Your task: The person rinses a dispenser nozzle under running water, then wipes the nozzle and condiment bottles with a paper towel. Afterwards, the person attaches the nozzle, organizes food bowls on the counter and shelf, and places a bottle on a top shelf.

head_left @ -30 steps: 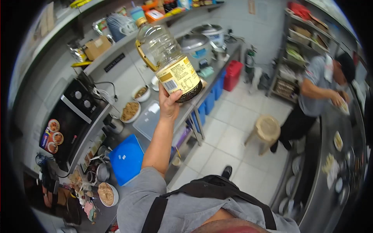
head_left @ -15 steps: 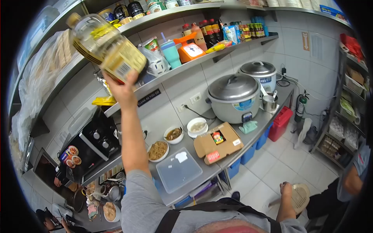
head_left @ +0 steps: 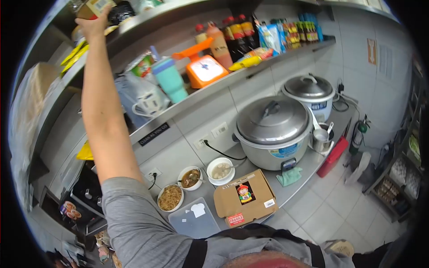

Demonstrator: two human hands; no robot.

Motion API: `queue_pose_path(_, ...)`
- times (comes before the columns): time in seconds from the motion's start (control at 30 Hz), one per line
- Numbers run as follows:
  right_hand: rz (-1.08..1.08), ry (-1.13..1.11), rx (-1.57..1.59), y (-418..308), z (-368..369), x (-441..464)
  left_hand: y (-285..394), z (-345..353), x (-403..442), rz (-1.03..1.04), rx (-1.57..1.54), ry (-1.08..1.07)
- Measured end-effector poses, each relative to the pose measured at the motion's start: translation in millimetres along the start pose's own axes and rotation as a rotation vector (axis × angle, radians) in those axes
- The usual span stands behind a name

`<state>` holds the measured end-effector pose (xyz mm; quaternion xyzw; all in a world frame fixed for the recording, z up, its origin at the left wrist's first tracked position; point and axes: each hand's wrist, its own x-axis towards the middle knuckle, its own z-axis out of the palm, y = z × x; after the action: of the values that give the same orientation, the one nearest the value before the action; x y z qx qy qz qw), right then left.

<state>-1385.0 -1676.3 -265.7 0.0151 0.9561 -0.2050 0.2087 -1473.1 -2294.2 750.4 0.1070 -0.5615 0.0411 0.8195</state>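
Note:
My left hand (head_left: 93,26) is raised to the top shelf at the upper left, its fingers around the base of the large oil bottle (head_left: 99,6). Only the bottle's yellow label and lower part show; the rest is cut off by the frame's edge. Dark wrapped items (head_left: 121,12) stand right beside the bottle. Yellow packets (head_left: 73,56) lie on the same shelf, left of my wrist. My right hand is out of view.
The lower shelf (head_left: 201,91) holds an orange scale (head_left: 206,71), a teal tumbler (head_left: 170,80) and sauce bottles. Below on the counter stand two rice cookers (head_left: 272,127), a cardboard box (head_left: 261,196), several bowls (head_left: 170,198) and a lidded plastic container (head_left: 194,221).
My left hand has carried the bottle up and left onto the top shelf. The view has shifted closer to the shelves. My right hand, seen near the stool half a second ago, has left the view.

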Motion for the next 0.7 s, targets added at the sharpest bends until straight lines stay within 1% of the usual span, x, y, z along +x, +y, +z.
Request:
queue_pose_path(0.03,0.012,-0.005,-0.028,1.2,-4.6,10.2,-1.9,13.6,2.5,0.004,0.047,-0.106)
queue_pose_path(0.07,0.027,-0.004,-0.052,2.8,-12.6,20.2,-15.7,38.1,6.4,-0.037,0.186,-0.138)
queue_pose_path(0.1,0.054,-0.016,-0.070,4.8,-17.7,31.5,-12.4,49.0,-0.2,-0.112,0.293,-0.219)
queue_pose_path(0.13,-0.083,0.063,-0.100,39.5,18.8,67.4,-10.1,56.0,-5.9,-0.181,0.472,-0.337)
queue_pose_path(0.17,0.111,-0.029,0.032,37.3,4.4,82.1,1.5,60.6,-9.6,-0.198,0.634,-0.488)
queue_pose_path(0.2,0.207,0.021,0.328,30.2,-18.9,79.8,-57.0,116.4,22.8,-0.076,0.674,-0.474)
queue_pose_path(0.23,0.276,0.103,0.434,32.1,-21.0,85.5,-76.4,131.0,41.8,0.181,0.638,-0.543)
queue_pose_path(0.27,0.295,0.099,0.426,32.8,-28.0,84.3,-92.9,144.7,68.2,0.314,0.598,-0.799)
queue_pose_path(0.3,0.315,0.054,0.380,28.4,-39.3,85.5,-123.2,162.6,86.7,0.386,0.532,-0.808)
queue_pose_path(0.33,0.324,0.008,0.328,31.1,-48.4,93.8,-125.1,160.7,90.2,0.416,0.581,-0.798)
queue_pose_path(0.37,0.231,-0.104,0.154,33.0,-57.8,99.3,-149.6,169.4,102.8,0.404,0.571,-0.789)
queue_pose_path(0.4,0.210,-0.120,0.130,30.5,-63.7,103.3,-173.0,176.2,118.7,0.396,0.568,-0.777)
queue_pose_path(0.47,0.114,-0.167,-0.076,41.9,-57.3,116.6,-155.8,158.5,107.7,0.451,0.558,-0.814)
queue_pose_path(0.5,0.077,-0.163,-0.071,43.4,-60.5,121.3,-149.6,152.3,106.0,0.507,0.524,-0.860)
queue_pose_path(0.53,0.105,-0.157,-0.051,40.8,-62.7,129.0,-162.4,153.3,106.9,0.546,0.539,-0.750)
queue_pose_path(0.57,-0.059,-0.147,-0.154,54.6,-46.4,148.3,-117.0,120.6,58.7,0.275,0.802,-0.630)
queue_pose_path(0.6,-0.230,-0.142,-0.262,69.4,-32.1,167.6,-41.7,68.6,-11.9,0.074,0.703,-0.569)
queue_pose_path(0.63,-0.311,-0.197,-0.291,67.2,-37.4,183.1,-63.7,67.0,-8.3,0.268,0.800,-0.540)
queue_pose_path(0.67,-0.394,-0.255,-0.328,65.9,-41.2,194.2,-17.7,38.9,-58.8,0.465,0.551,-0.483)
queue_pose_path(0.7,-0.306,-0.207,-0.098,60.8,-49.5,197.9,41.9,5.9,-117.1,0.675,0.330,-0.452)
